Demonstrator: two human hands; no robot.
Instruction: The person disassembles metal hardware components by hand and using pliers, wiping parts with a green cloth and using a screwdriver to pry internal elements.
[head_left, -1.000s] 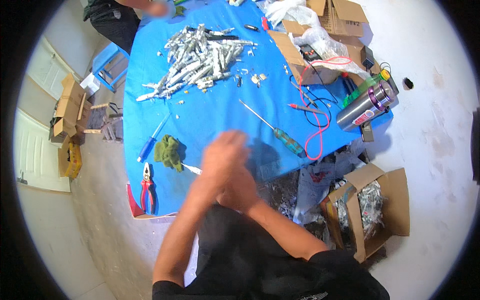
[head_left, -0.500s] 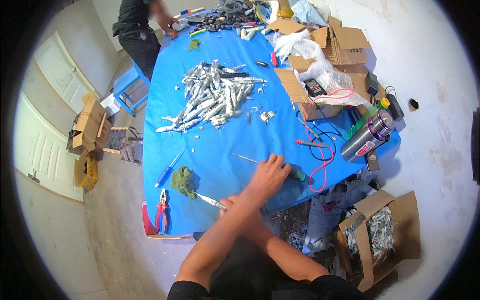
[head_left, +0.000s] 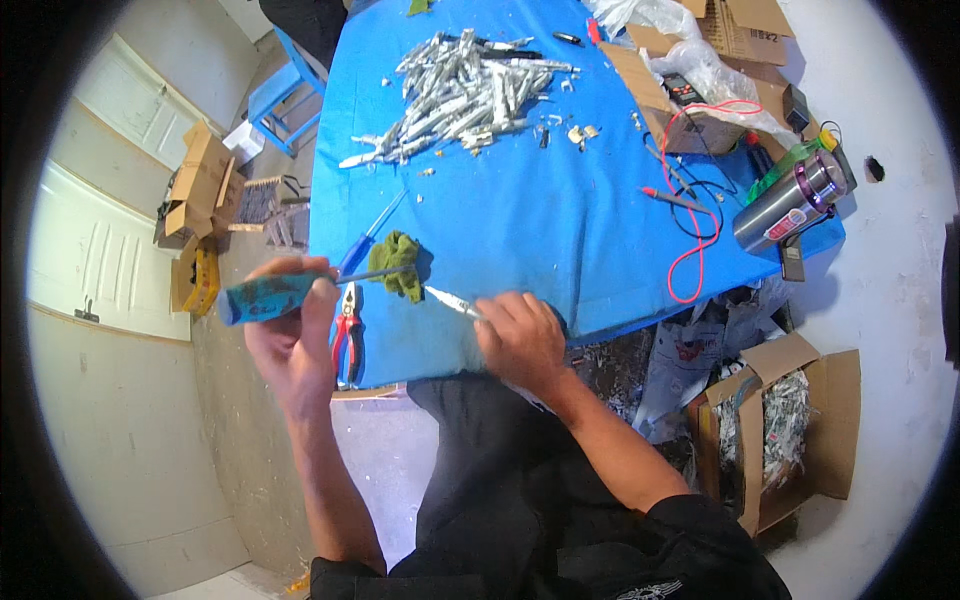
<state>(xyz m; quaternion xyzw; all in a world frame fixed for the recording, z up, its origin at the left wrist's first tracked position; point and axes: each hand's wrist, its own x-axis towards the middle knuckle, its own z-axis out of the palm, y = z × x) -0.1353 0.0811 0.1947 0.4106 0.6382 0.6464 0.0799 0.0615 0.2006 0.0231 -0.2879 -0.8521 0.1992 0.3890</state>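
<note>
My left hand [head_left: 290,335], raised at the table's left front corner, is closed around the teal handle of a screwdriver [head_left: 265,298]. Its thin shaft points right, passing in front of a crumpled green cloth [head_left: 398,252]. My right hand [head_left: 525,340] rests at the front edge with its fingers on a slim white pen-shaped piece [head_left: 452,300], whose pointed end faces the cloth. Red-handled pliers [head_left: 347,340] lie under the left hand's side of the table. Beyond them is a second screwdriver [head_left: 372,235] with a blue handle.
A heap of similar slim silvery-white pieces [head_left: 465,100] covers the far middle of the blue-covered table [head_left: 580,230]. On the right are a steel thermos [head_left: 790,205], a red test lead [head_left: 672,265] and an open carton [head_left: 640,85]. Another carton [head_left: 835,430] with shredded scraps stands below.
My left hand has swung from across my right arm to the left, lifting the teal-handled screwdriver off the table. The view has shifted, and the co-worker is now mostly out of it.
</note>
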